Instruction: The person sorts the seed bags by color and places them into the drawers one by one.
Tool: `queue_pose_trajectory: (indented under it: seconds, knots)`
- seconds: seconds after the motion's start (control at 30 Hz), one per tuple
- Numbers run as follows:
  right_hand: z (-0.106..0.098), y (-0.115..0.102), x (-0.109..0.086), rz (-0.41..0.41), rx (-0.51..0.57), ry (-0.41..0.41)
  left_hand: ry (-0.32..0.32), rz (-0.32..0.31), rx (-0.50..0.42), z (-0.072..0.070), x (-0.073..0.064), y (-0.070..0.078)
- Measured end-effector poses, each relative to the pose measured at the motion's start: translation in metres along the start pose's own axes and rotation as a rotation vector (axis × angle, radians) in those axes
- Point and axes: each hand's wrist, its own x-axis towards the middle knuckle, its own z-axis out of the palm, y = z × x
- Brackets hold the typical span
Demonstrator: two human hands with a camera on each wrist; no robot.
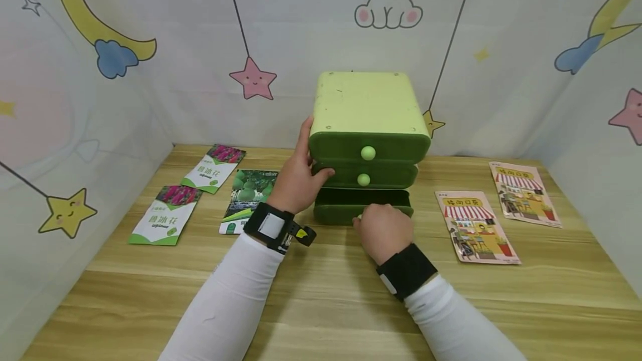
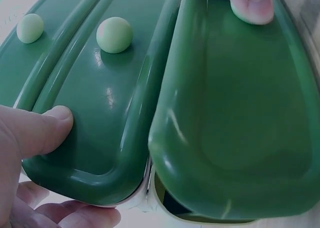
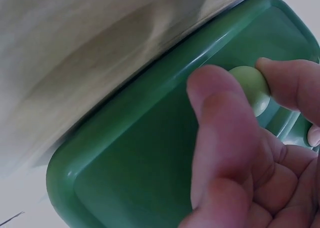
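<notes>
A small green drawer cabinet (image 1: 368,102) with a pale top stands against the back wall. My left hand (image 1: 298,183) grips its left side, the thumb pressing on the front of the middle drawer (image 2: 105,118) and the fingers round the side wall. The bottom drawer (image 1: 333,215) is pulled partly out, and its dark inside shows from above. My right hand (image 1: 385,233) pinches the round light-green knob (image 3: 252,88) of this drawer between thumb and fingers. The top drawer (image 1: 331,146) and the middle one are closed, with their knobs showing.
Left of the cabinet lie two packets with pink flowers, a rear packet (image 1: 213,169) and a front packet (image 1: 165,216), beside a green packet (image 1: 246,196) with round fruit. On the right lie two pink packets, one nearer (image 1: 478,227) and one farther back (image 1: 525,194). Printed cloth walls surround the wooden table (image 1: 321,305).
</notes>
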Motion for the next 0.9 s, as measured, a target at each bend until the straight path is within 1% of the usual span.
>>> queue_pose_trajectory:
  seconds: [0.17,0.4,0.63,0.9]
  knots:
    - [0.0,-0.001,-0.003,-0.005,-0.006,-0.005,-0.001,0.002,0.005,0.0,0.0,-0.001]
    - [0.002,-0.002,-0.009,-0.017,-0.017,0.011,-0.009,0.007,-0.028,0.001,0.0,-0.002]
    - [0.002,-0.003,-0.015,-0.02,-0.023,0.027,0.001,0.01,-0.008,0.0,0.0,0.0]
    - [0.0,-0.005,-0.022,-0.012,-0.018,0.016,-0.004,0.011,-0.018,0.001,0.0,0.0]
